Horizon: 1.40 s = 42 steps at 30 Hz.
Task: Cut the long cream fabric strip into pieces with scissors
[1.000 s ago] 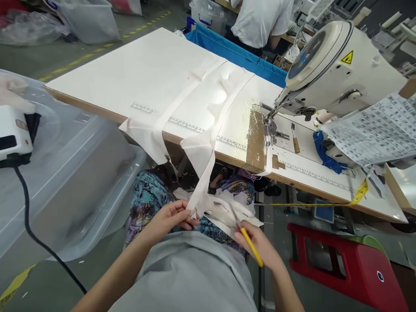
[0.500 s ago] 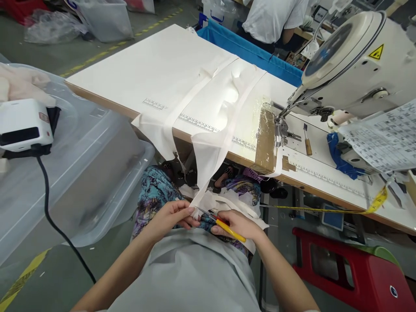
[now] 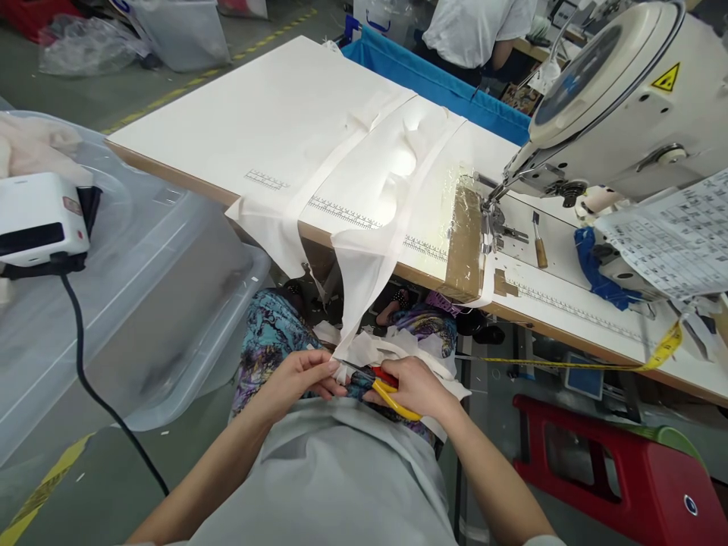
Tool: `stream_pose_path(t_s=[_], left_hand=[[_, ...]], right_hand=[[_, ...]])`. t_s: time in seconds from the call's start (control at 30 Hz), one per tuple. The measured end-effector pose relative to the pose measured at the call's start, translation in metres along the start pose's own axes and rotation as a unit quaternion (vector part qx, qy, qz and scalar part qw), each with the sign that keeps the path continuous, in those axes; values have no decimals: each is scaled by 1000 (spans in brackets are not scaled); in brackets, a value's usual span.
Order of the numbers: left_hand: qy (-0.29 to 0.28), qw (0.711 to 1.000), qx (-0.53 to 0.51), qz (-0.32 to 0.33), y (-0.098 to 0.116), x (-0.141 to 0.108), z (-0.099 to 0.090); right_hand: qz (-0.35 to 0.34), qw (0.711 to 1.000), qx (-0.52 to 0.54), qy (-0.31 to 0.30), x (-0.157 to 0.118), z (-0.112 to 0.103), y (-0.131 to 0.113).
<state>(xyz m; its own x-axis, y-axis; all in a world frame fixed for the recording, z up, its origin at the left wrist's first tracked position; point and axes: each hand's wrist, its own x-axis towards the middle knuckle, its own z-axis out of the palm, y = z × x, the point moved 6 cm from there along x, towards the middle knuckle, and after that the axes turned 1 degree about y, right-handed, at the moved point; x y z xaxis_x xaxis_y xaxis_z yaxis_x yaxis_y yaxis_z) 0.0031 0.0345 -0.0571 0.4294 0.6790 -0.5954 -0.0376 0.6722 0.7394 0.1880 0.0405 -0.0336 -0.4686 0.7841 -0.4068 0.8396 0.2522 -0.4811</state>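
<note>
Between its thumb and fingers, my left hand (image 3: 310, 374) pinches the lower tip of a white fabric piece (image 3: 364, 277) that hangs over the table edge. My right hand (image 3: 414, 388) grips scissors (image 3: 392, 400) with yellow and red handles. Their blades are parted and reach left to the fabric beside my left fingertips. Across my lap, over patterned trousers, lie loose white fabric scraps (image 3: 392, 350). To the left, a second white fabric piece (image 3: 273, 231) drapes off the same table edge.
A sewing machine (image 3: 614, 98) stands on the white table (image 3: 227, 114) at right, near a wooden-handled tool (image 3: 539, 241). A yellow tape measure (image 3: 663, 349) hangs there. Left is a translucent bin (image 3: 171, 303); lower right, a red stool (image 3: 626, 485). A person (image 3: 475, 34) sits beyond the blue cloth trough (image 3: 432, 80).
The scissors have opened, their handles spreading apart in my right hand. My left hand stays at the fabric tip. The whole view has shifted slightly.
</note>
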Motion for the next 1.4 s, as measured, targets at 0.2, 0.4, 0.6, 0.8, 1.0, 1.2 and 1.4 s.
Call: stream_pose_path(t_s=[0.2, 0.4, 0.6, 0.8, 1.0, 1.2, 1.4], left_hand=[[-16, 1000, 7, -13, -2, 2, 2], [-25, 997, 67, 2, 2, 3, 3], [-1, 869, 451, 204, 61, 10, 11], [-38, 505, 800, 321, 117, 33, 83], [-48, 472, 847, 238, 133, 53, 97], [-200, 493, 816, 227, 45, 14, 103], [-228, 529, 771, 271, -2, -17, 140]], right_hand=[[-9, 1000, -11, 1, 5, -2, -7], [5, 998, 51, 33, 8, 5, 2], [30, 961, 238, 138, -17, 15, 20], [25, 873, 399, 281, -32, 14, 21], [10, 827, 408, 386, -38, -2, 20], [1, 802, 478, 358, -27, -2, 19], [7, 815, 503, 288, -3, 2, -4]])
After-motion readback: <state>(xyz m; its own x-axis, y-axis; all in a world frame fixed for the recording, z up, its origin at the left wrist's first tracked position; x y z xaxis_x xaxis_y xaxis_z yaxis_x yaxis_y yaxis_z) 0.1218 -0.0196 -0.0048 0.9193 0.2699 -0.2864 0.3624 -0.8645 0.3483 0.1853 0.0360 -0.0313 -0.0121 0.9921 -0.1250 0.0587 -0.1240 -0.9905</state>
